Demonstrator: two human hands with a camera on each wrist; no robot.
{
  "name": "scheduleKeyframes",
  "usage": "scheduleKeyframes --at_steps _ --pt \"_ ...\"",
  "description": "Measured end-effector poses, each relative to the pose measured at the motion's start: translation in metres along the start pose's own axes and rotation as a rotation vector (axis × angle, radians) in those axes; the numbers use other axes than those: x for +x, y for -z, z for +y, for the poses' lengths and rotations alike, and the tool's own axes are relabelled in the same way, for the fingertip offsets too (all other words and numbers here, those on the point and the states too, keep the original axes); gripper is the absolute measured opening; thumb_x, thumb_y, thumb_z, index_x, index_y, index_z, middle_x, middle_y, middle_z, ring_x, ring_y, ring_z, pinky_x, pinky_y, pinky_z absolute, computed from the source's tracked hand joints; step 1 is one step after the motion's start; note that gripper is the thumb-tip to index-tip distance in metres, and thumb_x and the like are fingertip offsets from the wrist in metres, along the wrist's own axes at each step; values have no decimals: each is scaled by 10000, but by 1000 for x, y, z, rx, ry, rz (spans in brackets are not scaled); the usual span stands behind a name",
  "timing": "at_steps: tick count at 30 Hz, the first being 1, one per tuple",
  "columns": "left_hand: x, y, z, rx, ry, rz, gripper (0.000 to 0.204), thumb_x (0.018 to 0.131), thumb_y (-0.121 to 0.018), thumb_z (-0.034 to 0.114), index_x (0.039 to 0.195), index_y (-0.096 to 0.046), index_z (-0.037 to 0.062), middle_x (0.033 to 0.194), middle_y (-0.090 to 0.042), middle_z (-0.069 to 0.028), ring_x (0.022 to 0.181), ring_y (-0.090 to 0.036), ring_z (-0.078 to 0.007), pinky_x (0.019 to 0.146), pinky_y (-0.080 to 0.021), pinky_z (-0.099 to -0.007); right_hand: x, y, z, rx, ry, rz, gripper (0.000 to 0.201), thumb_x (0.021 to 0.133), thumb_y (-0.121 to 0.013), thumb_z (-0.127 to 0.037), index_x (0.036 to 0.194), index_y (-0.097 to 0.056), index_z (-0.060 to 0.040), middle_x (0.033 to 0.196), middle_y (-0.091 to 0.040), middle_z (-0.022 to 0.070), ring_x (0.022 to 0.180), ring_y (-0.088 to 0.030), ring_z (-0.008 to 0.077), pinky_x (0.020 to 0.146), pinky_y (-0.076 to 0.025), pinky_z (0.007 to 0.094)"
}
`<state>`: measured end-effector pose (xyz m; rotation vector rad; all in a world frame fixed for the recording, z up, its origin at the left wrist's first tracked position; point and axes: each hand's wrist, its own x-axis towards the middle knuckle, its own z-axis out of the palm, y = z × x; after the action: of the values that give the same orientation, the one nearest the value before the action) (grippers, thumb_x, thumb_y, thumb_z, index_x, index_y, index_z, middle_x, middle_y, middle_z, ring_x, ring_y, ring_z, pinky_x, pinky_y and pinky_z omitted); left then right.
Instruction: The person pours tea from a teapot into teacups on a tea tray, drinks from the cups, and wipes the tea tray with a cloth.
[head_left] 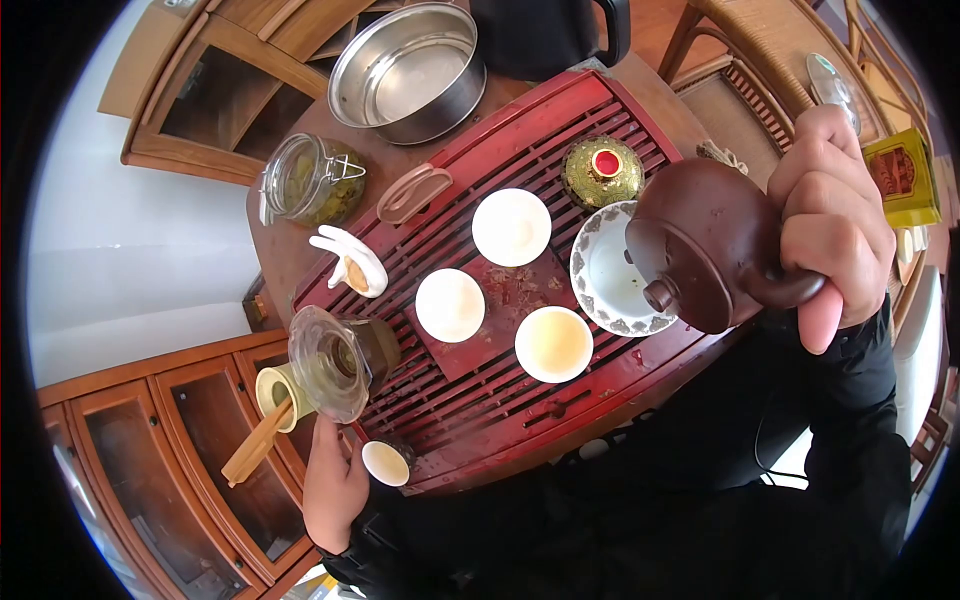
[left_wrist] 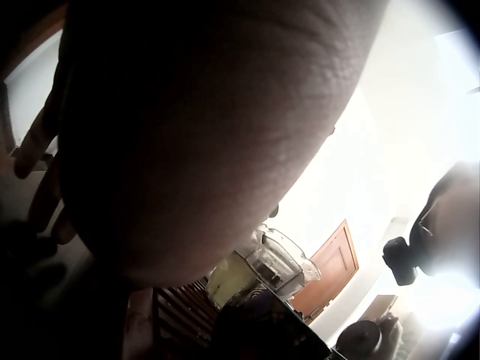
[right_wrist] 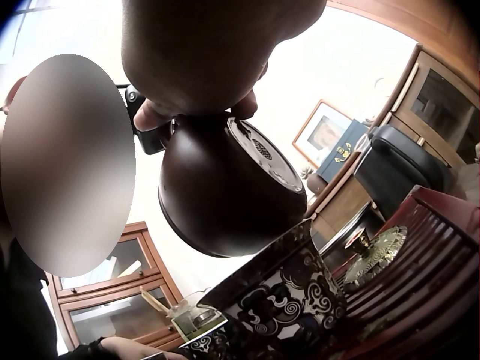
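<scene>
My right hand grips a dark brown clay teapot by its handle. The teapot is tilted over a white-lined bowl with a patterned rim; the right wrist view shows its underside above that bowl's dark scrolled wall. My left hand is low at the left, beside a small cup and just below a glass pitcher. Its fingers hang extended in the left wrist view. Three white cups stand mid-tray, and the nearest holds pale yellow liquid.
The red slatted tea tray carries an ornate lid and a white hand-shaped ornament. Behind it are a clip-top jar, a steel basin and a black kettle. A pale holder with wooden tools stands left.
</scene>
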<state>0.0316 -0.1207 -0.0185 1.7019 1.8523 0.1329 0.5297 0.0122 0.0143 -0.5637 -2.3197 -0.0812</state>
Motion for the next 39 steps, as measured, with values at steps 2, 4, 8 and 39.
scheduleKeyframes --at_steps 2,4,8,39 --pt "0 2 6 -8 29 -18 581 912 -558 -48 1467 -408 34 1254 -574 -198 852 -554 -296 792 -481 -316 1 1 -1 -2 -19 -4 595 979 -401 -655 841 -494 -85 643 -400 -2 573 -436 186 626 -326 389" --pt "1 3 7 -16 57 -32 580 914 -558 -46 1468 -406 33 1259 -574 -200 860 -558 -303 803 -482 -321 1 1 -3 -3 -25 -4 594 978 -400 -657 841 -494 -86 643 -402 -2 575 -436 187 627 -325 391" --pt "2 1 -2 -21 2 -19 580 917 -565 -39 1469 -400 23 1310 -561 -213 1033 -593 -341 890 -477 -344 1 2 0 -11 -6 -12 592 976 -400 -658 842 -494 -89 644 -404 -2 577 -436 187 635 -322 392" --pt "1 2 10 -22 50 -13 582 912 -567 -33 1468 -407 31 1362 -549 -227 1198 -578 -391 1003 -455 -387 2 2 -4 -28 -30 17 591 960 -423 -659 854 -501 -82 641 -404 -1 576 -442 189 624 -323 388"
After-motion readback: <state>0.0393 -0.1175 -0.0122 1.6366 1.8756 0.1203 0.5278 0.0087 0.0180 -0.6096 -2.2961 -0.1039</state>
